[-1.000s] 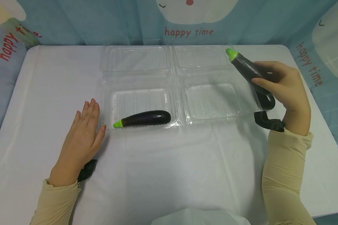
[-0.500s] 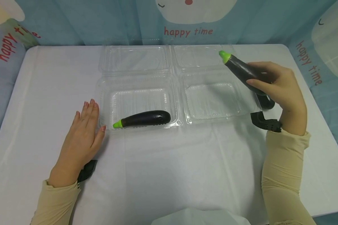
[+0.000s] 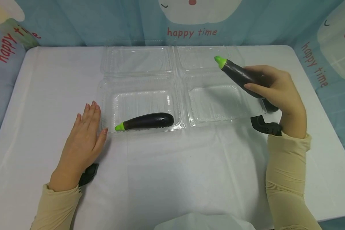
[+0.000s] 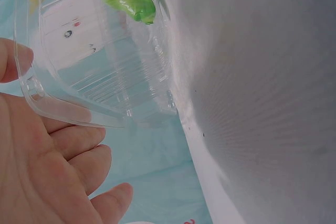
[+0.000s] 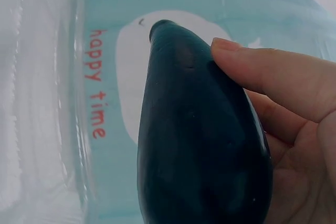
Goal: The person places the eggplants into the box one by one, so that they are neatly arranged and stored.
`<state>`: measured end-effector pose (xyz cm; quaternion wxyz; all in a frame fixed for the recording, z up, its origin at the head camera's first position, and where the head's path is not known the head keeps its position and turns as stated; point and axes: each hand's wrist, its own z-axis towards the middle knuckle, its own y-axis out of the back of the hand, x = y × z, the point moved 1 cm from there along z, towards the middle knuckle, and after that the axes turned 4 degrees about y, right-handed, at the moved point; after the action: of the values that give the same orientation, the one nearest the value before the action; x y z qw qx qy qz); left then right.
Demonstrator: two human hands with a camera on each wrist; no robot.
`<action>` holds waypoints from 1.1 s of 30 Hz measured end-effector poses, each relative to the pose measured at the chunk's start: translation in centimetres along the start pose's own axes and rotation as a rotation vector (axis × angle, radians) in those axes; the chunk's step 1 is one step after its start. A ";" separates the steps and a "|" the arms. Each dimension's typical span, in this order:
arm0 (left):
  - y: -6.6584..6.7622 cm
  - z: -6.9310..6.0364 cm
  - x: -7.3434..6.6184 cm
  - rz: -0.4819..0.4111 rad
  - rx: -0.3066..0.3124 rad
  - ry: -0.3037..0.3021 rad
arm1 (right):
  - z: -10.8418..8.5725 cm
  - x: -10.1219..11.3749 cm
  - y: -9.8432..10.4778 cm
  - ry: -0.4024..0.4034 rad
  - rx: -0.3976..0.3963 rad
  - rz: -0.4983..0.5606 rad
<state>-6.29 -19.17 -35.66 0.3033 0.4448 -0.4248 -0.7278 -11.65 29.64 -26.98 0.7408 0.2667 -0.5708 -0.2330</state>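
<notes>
My right hand (image 3: 276, 91) grips a dark purple eggplant (image 3: 238, 75) with a bright green stem end. It is held tilted above the right clear plastic clamshell box (image 3: 199, 123), stem pointing to the far left. In the right wrist view the thumb and fingers hold the side of this eggplant (image 5: 202, 129). Flat and straight-fingered, my left hand (image 3: 81, 139) lies at the left edge of the left clamshell box (image 3: 182, 111), thumb by its near corner. Along the near side of that box lies a second eggplant (image 3: 150, 120). A third, at the right (image 3: 271, 106), is partly hidden by my right hand.
Both boxes stand side by side with their clear lids folded back toward the far table edge, the left lid (image 3: 141, 60) beside the right lid (image 3: 201, 59). A blue printed curtain (image 3: 118, 25) surrounds the white table (image 3: 178, 172).
The right hand has moved left with its eggplant, farther over the right box. The left hand and the eggplant in the left box have stayed put.
</notes>
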 end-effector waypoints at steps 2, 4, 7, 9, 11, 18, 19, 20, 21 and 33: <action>0.0 0.0 0.1 0.002 0.004 0.000 | 0.1 0.2 -0.4 0.015 0.020 -0.008; 0.0 0.0 0.1 0.002 0.008 0.001 | 0.2 0.4 -0.8 0.016 0.045 -0.009; 0.0 0.0 0.1 0.000 0.008 0.003 | 0.3 0.6 -1.4 0.016 0.085 -0.013; 0.0 0.0 0.1 -0.002 0.006 0.006 | 0.4 0.8 -1.8 0.020 0.106 -0.022; 0.0 0.0 0.1 -0.002 0.003 0.006 | 0.4 1.0 -2.2 0.039 0.120 -0.042; 0.0 0.0 0.0 -0.007 -0.005 0.004 | 0.6 1.5 -3.0 0.125 0.158 -0.082; 0.0 0.0 0.0 -0.008 -0.008 0.004 | 0.6 1.5 -3.1 0.136 0.166 -0.082; 0.0 0.0 0.0 -0.008 -0.010 0.003 | 0.6 1.6 -3.2 0.148 0.174 -0.082; 0.0 -0.1 0.1 -0.008 -0.011 0.004 | 0.7 1.6 -3.3 0.159 0.181 -0.085; 0.0 0.1 0.1 -0.010 -0.002 -0.001 | 0.5 2.6 -3.3 0.276 0.207 -0.118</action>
<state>-6.37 -19.21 -35.67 0.3002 0.4463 -0.4219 -0.7299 -11.67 25.39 -27.13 0.7657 0.4041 -0.4681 -0.1770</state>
